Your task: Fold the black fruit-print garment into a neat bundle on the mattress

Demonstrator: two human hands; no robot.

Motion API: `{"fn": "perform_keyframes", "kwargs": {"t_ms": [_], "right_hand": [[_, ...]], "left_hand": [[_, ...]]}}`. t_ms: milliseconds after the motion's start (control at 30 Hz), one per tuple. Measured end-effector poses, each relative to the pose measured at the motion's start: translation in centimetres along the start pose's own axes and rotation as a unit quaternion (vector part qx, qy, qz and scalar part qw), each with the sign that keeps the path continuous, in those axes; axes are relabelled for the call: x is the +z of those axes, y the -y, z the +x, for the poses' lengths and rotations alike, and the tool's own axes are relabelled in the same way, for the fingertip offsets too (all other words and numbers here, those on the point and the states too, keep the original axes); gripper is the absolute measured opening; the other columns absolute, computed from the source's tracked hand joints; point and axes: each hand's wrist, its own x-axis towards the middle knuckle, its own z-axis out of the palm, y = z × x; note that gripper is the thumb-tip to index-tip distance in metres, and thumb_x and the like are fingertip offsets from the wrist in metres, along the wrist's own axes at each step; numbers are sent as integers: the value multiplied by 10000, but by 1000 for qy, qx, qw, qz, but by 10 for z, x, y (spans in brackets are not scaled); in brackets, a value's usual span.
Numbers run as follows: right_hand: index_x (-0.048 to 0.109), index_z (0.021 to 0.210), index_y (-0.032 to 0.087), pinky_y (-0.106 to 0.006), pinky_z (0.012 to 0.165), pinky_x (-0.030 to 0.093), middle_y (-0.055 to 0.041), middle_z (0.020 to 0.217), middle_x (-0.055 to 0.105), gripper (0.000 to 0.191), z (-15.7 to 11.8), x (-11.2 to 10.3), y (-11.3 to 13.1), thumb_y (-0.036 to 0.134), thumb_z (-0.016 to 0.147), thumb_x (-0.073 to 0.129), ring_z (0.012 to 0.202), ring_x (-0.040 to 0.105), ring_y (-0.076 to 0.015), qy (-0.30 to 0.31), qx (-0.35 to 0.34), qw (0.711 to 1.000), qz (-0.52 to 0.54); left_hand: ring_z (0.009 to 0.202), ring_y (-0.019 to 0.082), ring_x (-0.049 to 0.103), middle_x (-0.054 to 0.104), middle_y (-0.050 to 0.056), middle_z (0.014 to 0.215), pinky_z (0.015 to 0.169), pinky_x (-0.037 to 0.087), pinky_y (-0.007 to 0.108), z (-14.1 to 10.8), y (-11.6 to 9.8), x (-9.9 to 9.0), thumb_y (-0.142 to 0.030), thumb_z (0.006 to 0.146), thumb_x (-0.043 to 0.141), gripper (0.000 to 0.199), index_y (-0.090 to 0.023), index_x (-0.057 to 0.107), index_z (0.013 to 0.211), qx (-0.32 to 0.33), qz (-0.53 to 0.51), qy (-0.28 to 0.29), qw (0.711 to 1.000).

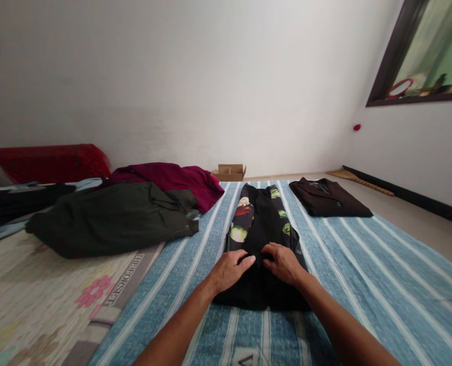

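Observation:
A black garment with printed vegetable patterns along its sides lies folded lengthwise on the blue striped sheet. My left hand rests on its left part, thumb and fingers pressed to the cloth. On the right part is my right hand, its fingers curled against the fabric. A small gap separates the hands over the dark middle. Whether either hand pinches a layer of cloth is hard to see against the black.
A folded dark brown garment lies at the right. To the left are a dark green garment, a maroon one and black cloth. A cardboard box stands by the wall; a window is upper right.

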Motion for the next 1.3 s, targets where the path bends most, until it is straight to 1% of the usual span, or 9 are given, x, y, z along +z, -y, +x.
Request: {"fn": "perform_keyframes", "kwargs": {"t_ms": [100, 200, 367, 467, 567, 700, 833, 1067, 1300], "right_hand": [[611, 921, 191, -246, 725, 378, -48, 903, 608, 195, 0, 0, -1, 202, 761, 500, 843, 569, -175, 5, -1, 1000, -2], [607, 919, 190, -242, 711, 367, -45, 896, 602, 187, 0, -1, 0, 204, 761, 508, 823, 563, -167, 8, -6, 1000, 1], [621, 923, 187, -245, 697, 373, -51, 892, 602, 190, -1, -2, 0, 236, 766, 527, 811, 566, -172, 4, -12, 1000, 3], [628, 1015, 194, -252, 733, 388, -56, 926, 613, 280, -1, -4, -1, 236, 750, 547, 858, 575, -185, 8, -30, 999, 23], [608, 1125, 199, -274, 801, 395, -67, 984, 629, 388, -1, -9, -2, 227, 742, 554, 921, 574, -203, 16, -53, 998, 42], [629, 1105, 183, -316, 873, 377, -77, 985, 647, 370, 1, -16, 1, 248, 748, 562, 959, 564, -224, 30, -92, 994, 44], [654, 1014, 177, -277, 811, 397, -63, 935, 641, 314, 5, -18, 3, 195, 711, 575, 886, 574, -195, 41, -115, 992, 45], [651, 857, 168, -254, 755, 387, -50, 878, 609, 200, 12, -6, 1, 151, 675, 568, 841, 553, -177, 28, -106, 993, 49], [632, 833, 166, -252, 699, 376, -35, 842, 584, 189, 13, -2, -2, 151, 653, 574, 795, 535, -169, 19, -76, 995, 59]], "left_hand": [[763, 173, 567, 621, -4, 810, 668, 392, 252, -7, 0, -1, -492, 729, 568, 348, -177, 572, 878, -7, 24, 28, 999], [739, 189, 577, 611, 1, 808, 616, 389, 250, -10, 4, 3, -432, 597, 695, 446, -179, 524, 923, -26, 75, 37, 996], [727, 189, 598, 605, 10, 760, 611, 372, 247, -5, 8, 16, -263, 706, 563, 188, -194, 494, 867, -22, 109, -12, 994], [708, 177, 597, 604, 13, 723, 614, 369, 242, -2, 9, 19, -181, 732, 485, 72, -194, 503, 800, -20, 98, -29, 995], [689, 162, 587, 599, 13, 695, 607, 370, 231, -1, 10, 18, -132, 735, 446, 92, -189, 517, 750, -10, 76, -25, 997], [703, 155, 587, 613, 16, 713, 628, 377, 224, 1, 11, 16, -128, 760, 427, 136, -180, 552, 769, 0, 49, -26, 998], [710, 151, 589, 622, 11, 720, 632, 379, 220, 1, 10, 15, -142, 779, 419, 165, -183, 579, 793, -3, 40, -20, 999], [728, 145, 593, 631, -6, 744, 637, 377, 215, 1, 8, 14, -164, 796, 415, 210, -200, 609, 868, 2, 43, -5, 999], [705, 153, 590, 627, -14, 739, 605, 360, 221, 3, 8, 17, -267, 747, 559, 115, -202, 600, 833, -12, 75, -19, 997]]}}
